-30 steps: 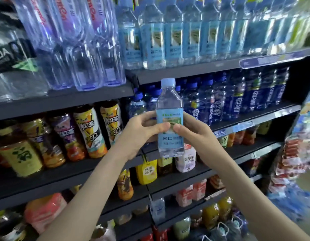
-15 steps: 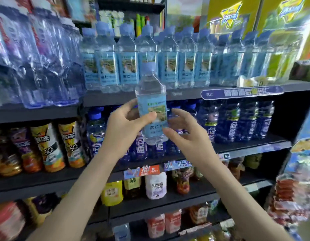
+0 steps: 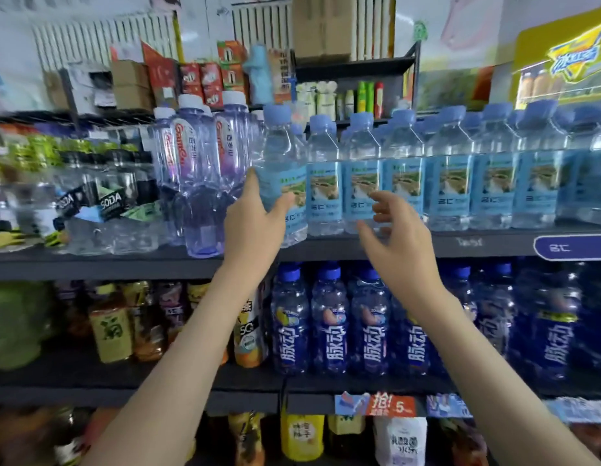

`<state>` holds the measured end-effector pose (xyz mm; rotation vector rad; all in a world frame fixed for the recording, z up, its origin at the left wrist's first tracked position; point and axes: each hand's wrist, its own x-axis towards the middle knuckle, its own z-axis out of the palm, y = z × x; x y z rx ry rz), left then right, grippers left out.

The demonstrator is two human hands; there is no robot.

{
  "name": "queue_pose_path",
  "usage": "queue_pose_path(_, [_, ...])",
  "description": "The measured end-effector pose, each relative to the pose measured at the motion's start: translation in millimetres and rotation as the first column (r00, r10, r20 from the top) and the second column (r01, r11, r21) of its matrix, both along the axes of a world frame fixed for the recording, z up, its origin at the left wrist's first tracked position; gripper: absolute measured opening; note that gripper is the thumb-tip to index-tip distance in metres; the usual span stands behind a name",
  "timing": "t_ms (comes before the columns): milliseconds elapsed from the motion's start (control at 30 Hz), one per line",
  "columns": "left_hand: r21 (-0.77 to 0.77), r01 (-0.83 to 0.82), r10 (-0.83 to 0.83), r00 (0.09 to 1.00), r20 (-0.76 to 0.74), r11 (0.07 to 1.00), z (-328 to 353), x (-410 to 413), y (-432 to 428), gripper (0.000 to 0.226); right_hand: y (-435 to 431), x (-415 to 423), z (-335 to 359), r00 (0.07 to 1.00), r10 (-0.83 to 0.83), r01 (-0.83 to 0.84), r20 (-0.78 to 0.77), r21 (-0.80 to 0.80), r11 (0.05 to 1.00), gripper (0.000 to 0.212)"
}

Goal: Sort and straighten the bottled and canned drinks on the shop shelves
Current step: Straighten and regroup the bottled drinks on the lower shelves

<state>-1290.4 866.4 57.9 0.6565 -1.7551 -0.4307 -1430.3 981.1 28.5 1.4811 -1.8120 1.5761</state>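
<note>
Just left of the row of blue-label waters (image 3: 427,183), beside the purple bottles (image 3: 198,169), the left hand (image 3: 255,223) has its fingers wrapped round the water bottle (image 3: 282,163), which leans at the row's left end, its base at the lip of the shelf (image 3: 124,264). Pushed in askew one-handed, it could topple a purple neighbour or slip off that lip. In front of the row the right hand (image 3: 398,243) is released, fingers spread; half a second ago it shared the grip, below the row.

A large cardboard box (image 3: 321,25) tops a black rack (image 3: 356,67) at the back — red cartons (image 3: 211,82) and smaller brown boxes (image 3: 131,84) stacked to its left. Yellow advertising sign (image 3: 561,58) far right; red price tag (image 3: 391,405) lower down.
</note>
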Motion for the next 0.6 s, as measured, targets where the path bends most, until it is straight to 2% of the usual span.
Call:
queue_pose_path(267, [0.010, -0.005, 0.004, 0.998, 0.070, 1.000, -0.7, -20.9, -28.4, 0.058, -39.0, -3.6, -4.4, 0.997, -0.061, 0.063, -0.045, 0.054, 0.997, 0.040])
queue_pose_path(400, [0.000, -0.042, 0.042, 0.994, 0.101, 0.999, -8.9, -28.3, -23.1, 0.059, -46.3, 0.5, -7.4, 0.986, -0.110, 0.117, -0.122, 0.051, 0.992, 0.041])
queue_pose_path(533, [-0.215, -0.258, 0.288, 0.950, 0.119, 0.942, -18.4, -34.3, -21.4, 0.061, -51.9, 4.4, -4.7, 0.985, -0.106, 0.116, -0.138, 0.063, 0.991, 0.044])
queue_pose_path(600, [-0.255, -0.320, 0.352, 0.932, 0.090, 0.912, -18.5, -36.9, -23.6, 0.061, -55.1, 7.7, -3.9, 0.984, -0.101, 0.112, -0.149, 0.065, 0.992, 0.046])
